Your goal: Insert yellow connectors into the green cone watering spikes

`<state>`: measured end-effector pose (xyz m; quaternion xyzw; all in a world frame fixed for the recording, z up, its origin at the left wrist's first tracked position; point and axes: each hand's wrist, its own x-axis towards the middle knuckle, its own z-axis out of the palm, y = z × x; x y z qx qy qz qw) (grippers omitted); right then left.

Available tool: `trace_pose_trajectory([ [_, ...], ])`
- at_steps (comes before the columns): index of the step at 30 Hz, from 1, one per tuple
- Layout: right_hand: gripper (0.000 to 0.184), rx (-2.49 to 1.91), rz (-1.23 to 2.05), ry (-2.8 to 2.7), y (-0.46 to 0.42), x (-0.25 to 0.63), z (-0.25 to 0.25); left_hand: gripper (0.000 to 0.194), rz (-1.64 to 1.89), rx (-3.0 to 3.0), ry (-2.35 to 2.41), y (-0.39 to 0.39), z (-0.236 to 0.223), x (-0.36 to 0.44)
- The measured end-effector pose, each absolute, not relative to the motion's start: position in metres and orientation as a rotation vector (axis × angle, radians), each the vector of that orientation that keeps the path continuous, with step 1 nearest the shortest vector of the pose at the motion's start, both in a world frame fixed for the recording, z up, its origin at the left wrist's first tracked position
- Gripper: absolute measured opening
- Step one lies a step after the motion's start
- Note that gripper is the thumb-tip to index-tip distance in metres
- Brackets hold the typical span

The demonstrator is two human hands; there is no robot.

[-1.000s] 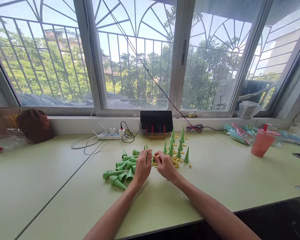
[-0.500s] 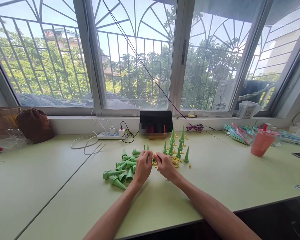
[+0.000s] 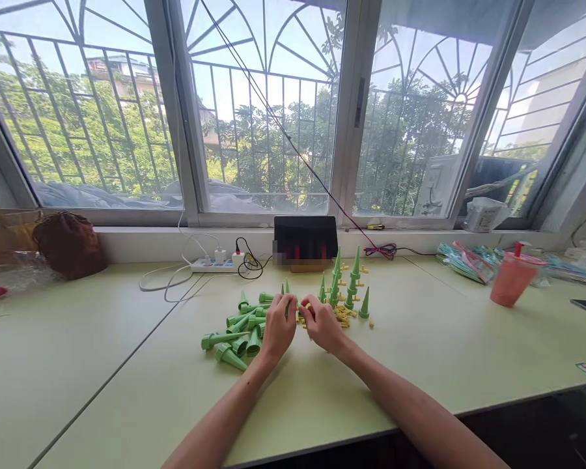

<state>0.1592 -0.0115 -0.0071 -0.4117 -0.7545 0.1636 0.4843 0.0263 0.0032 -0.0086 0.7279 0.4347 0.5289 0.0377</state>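
My left hand [image 3: 280, 327] is closed around what appears to be a green watering spike [image 3: 287, 286]; only its pointed tip shows above the fingers. Facing it, my right hand [image 3: 323, 324] pinches a small yellow valve [image 3: 302, 306], mostly covered by the fingertips. The two hands nearly meet, and the joint between the parts is hidden. Beside my left hand lies a heap of loose green spikes [image 3: 230, 356], hollow caps attached. Past my right hand is a pile of yellow valves [image 3: 344, 315]. Several green spikes [image 3: 354, 277] stand upright behind it, some stacked, with yellow valves sticking out.
A dark tablet [image 3: 305, 236] leans near the windowsill. Left of it is a power strip [image 3: 209, 264] with cables. At right stand a red drink cup [image 3: 514, 280] and packaged teal items [image 3: 461, 262]. A brown drawstring bag [image 3: 69, 244] sits far left.
Both hands stay in almost the same place, with slight finger movement. The spike tip above my left hand has shifted a little left, closer to the tip beside it.
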Motion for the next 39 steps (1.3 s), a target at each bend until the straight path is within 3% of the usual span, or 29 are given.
trace_pose_trajectory([
  [22,0.034,-1.058,0.302,-1.845,-0.0059,0.1594,-0.009,0.021,1.624,2.268,1.249,0.0028,-0.0086,0.0269],
  [30,0.017,-0.984,0.425,-1.847,-0.01,0.158,-0.0093,0.023,1.632,2.209,1.318,0.0031,-0.0085,0.0263],
  [39,0.019,-0.973,0.426,-1.857,-0.01,0.1595,-0.008,0.022,1.621,2.213,1.305,0.004,-0.0089,0.0259],
])
